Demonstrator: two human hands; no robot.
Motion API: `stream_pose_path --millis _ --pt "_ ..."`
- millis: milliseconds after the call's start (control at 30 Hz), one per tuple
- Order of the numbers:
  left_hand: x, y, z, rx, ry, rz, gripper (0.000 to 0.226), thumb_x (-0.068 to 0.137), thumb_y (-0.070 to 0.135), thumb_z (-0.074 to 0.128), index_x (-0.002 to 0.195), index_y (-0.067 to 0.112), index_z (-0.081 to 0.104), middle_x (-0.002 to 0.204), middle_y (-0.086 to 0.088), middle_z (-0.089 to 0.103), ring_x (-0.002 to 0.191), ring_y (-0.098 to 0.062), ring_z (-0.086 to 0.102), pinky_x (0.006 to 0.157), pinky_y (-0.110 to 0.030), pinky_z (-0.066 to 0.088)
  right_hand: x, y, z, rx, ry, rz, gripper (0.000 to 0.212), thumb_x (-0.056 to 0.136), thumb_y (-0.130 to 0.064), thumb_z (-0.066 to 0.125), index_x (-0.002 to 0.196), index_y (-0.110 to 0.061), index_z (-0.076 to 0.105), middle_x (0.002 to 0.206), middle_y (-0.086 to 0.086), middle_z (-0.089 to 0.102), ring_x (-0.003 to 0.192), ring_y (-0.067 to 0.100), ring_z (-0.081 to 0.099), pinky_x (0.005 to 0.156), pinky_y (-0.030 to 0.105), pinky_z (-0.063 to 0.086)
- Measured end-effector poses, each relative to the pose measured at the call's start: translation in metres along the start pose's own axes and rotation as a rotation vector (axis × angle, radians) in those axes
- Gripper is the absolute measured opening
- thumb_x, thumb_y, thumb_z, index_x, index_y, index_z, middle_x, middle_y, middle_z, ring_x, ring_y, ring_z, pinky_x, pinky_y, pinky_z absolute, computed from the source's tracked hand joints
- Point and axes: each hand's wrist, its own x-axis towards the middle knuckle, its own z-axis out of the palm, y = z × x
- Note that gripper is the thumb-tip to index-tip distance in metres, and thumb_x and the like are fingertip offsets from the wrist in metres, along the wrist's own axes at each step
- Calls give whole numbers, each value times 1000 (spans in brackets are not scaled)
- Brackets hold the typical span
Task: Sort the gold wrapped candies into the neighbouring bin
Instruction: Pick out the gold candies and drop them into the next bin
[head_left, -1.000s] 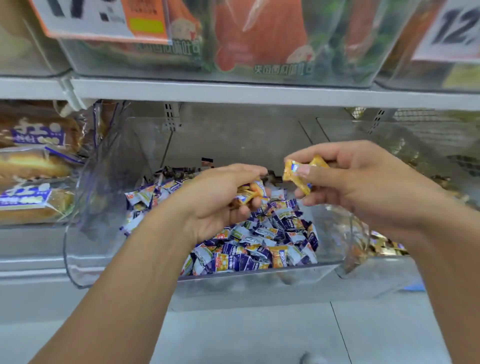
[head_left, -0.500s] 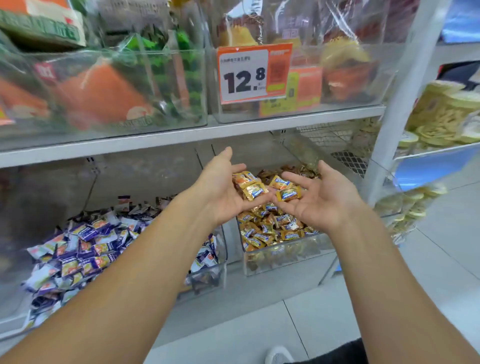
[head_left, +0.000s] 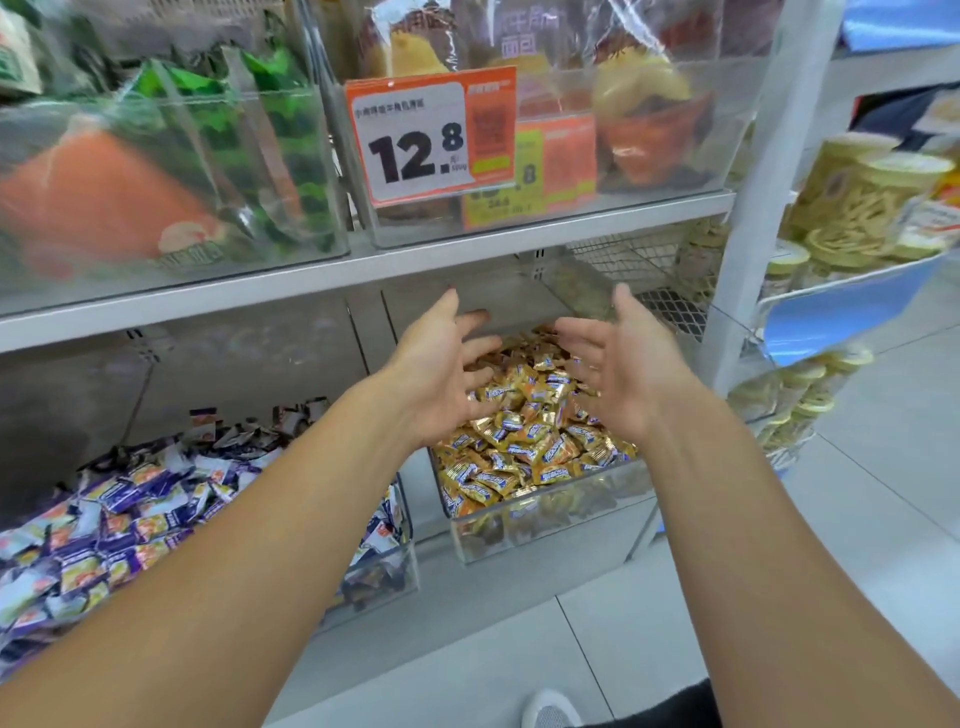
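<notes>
A heap of gold wrapped candies (head_left: 524, 441) fills a clear bin (head_left: 550, 525) on the lower shelf at centre right. To its left a second clear bin (head_left: 384, 571) holds purple and white wrapped candies (head_left: 130, 514). My left hand (head_left: 441, 369) and my right hand (head_left: 618, 364) hover above the gold bin, palms turned toward each other, fingers spread. Neither hand holds a candy.
The upper shelf (head_left: 363, 270) carries clear bins of orange and green snack bags, with a price tag reading 12.8 (head_left: 415, 140). A white upright post (head_left: 753, 208) stands to the right, with jars of snacks (head_left: 857, 208) beyond it. A shoe tip (head_left: 550, 712) shows on the grey floor.
Both hands carried gold candies from over the purple bin rightward to the gold bin, opened and dropped them. The hands are now empty and spread further apart.
</notes>
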Motion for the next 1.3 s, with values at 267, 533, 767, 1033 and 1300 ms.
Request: stream_pose_path --millis 267,533,767,1033,1300 --pt "-33 -20 -48 1216 287 772 11 95 30 60 103 27 68 100 10 69 94 -7 62 84 -25 48 -9 26 38 -1343 -411 -300 30 105 -19 42 122 -9 65 110 -3 61 95 21 60 79 32 48" --pt "-63 -41 -129 1235 290 689 35 101 29 51 135 24 56 128 10 57 114 -8 52 95 -26 39 -19 18 41 -1346 89 -539 23 97 -25 52 100 -13 72 98 9 71 91 30 66 83 41 56" --pt "-94 -53 -196 1430 282 467 27 88 20 66 112 31 67 118 5 67 108 -21 59 89 -36 44 -95 65 174 -1546 -638 -704 21 97 -11 51 113 -12 64 105 5 61 92 25 56 73 32 45" --pt "-91 -70 -264 1760 144 176 87 75 90 25 149 45 32 158 11 28 146 -19 24 113 -50 33 -44 71 200 -1979 -480 -302 28 93 -12 62 118 -4 55 106 12 62 84 25 62 67 31 52" --pt "-83 -47 -284 1708 140 243 5 87 41 62 89 37 59 106 15 48 105 -11 48 87 -37 46 -12 78 226 -1815 -593 -80 17 87 -14 73 89 -6 59 75 8 71 60 20 72 55 28 56"
